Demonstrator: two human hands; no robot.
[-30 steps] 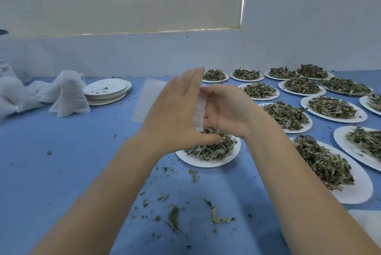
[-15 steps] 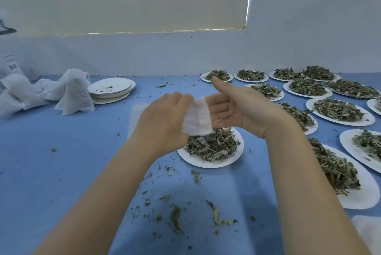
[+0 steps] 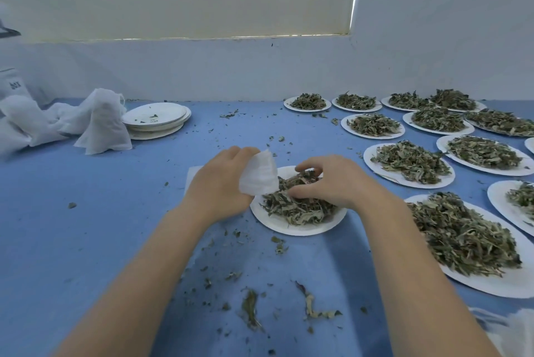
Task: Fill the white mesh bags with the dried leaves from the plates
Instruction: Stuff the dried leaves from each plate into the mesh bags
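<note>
My left hand (image 3: 219,183) grips a small white mesh bag (image 3: 258,174), held at the left rim of a white plate (image 3: 303,229). That plate carries a heap of dried leaves (image 3: 297,206). My right hand (image 3: 332,183) is down in the heap with its fingers curled around a bunch of leaves, just right of the bag. Another flat white bag (image 3: 192,176) lies on the blue table partly under my left hand.
Several more plates of dried leaves (image 3: 410,161) cover the right side, the nearest big one (image 3: 468,244) beside my right forearm. A stack of used plates (image 3: 156,119) and filled white bags (image 3: 98,125) sit at back left. Leaf crumbs litter the table (image 3: 86,226).
Both hands dropped from above the plate down to it. The left hand kept the bag and lowered it to the rim; the right hand opened, then sank into the leaves and curled on them.
</note>
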